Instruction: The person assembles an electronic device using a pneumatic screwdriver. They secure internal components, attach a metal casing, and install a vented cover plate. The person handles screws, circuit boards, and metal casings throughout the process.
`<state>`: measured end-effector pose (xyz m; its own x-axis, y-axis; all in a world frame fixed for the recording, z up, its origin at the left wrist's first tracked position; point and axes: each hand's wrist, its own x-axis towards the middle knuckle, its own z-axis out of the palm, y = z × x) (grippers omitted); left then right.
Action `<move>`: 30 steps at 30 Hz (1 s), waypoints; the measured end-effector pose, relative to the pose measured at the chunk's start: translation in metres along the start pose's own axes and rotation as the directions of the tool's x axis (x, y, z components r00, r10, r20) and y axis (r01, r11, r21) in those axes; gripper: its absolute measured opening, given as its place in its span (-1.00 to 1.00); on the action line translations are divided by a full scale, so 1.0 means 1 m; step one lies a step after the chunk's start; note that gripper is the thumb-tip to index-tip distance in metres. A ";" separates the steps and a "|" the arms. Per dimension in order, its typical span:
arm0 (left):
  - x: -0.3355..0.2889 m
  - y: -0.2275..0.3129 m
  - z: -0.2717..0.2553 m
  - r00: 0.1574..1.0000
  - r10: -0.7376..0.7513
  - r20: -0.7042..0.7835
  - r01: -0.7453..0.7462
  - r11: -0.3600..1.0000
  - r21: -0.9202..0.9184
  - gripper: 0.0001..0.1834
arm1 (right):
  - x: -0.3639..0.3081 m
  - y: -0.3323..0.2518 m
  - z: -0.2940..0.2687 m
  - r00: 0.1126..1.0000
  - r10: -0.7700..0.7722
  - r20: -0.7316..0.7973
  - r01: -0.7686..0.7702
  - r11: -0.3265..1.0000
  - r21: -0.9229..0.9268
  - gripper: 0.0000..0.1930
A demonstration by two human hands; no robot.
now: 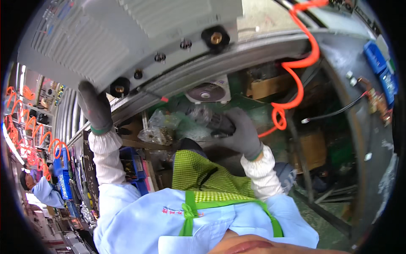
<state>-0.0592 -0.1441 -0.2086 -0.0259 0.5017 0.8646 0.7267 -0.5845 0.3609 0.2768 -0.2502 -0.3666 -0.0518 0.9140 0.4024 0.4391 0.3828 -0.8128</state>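
My right hand [244, 134], in a grey glove, is closed around the dark handle of an air screwdriver [211, 120]. Its long bit with a red band points up and left at the edge of a grey louvred metal casing [118, 63]. The bit's tip comes close to a black round foot [119, 87] on that edge; whether they touch is unclear. My left hand [95, 108], also gloved, rests against the casing's near-left corner beside this foot, fingers stretched along the metal. Another black foot with a brass-coloured centre [215, 38] sits farther right.
An orange coiled hose [298, 78] hangs at the right and runs down behind my right hand. A metal rail [253, 49] lies under the casing. Below are a white fan unit [209, 91], a clear plastic bag [158, 127] and cardboard boxes [272, 86]. Another person's sleeve [47, 191] shows far left.
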 end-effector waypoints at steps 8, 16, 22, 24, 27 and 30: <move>0.006 -0.006 -0.050 0.926 -0.107 0.363 0.175 0.971 -0.161 -0.59 | 0.074 -0.212 -0.172 0.943 -0.048 0.330 0.144 0.950 -0.276 -0.49; 0.221 0.207 -0.171 0.819 -0.242 0.521 0.453 0.829 -0.328 0.09 | 0.179 -0.391 -0.235 0.783 -0.016 0.621 0.309 0.877 -0.367 -0.48; 0.321 0.275 -0.183 0.601 0.056 0.797 -0.120 0.993 0.021 -0.17 | 0.259 -0.539 -0.257 0.715 -0.081 0.695 0.493 0.763 -0.418 -0.49; 0.340 0.264 -0.201 0.681 0.082 0.727 -0.134 0.991 0.014 -0.22 | 0.266 -0.576 -0.269 0.702 -0.523 0.483 0.697 0.644 -0.316 -0.52; 0.367 0.263 -0.219 0.739 -0.040 0.673 0.204 0.965 -0.167 -0.24 | 0.261 -0.600 -0.292 0.406 -0.778 0.480 0.832 0.532 0.159 -0.62; 0.390 0.252 -0.224 0.640 0.051 0.767 0.436 0.798 -0.417 -0.25 | 0.273 -0.583 -0.278 0.508 -0.529 0.680 0.661 0.746 0.087 -0.44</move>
<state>-0.0400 -0.2382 0.2978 0.5471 0.7800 0.3037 0.2822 -0.5134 0.8104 0.2558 -0.2614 0.3337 -0.8684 0.3532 0.3480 0.2156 0.9010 -0.3765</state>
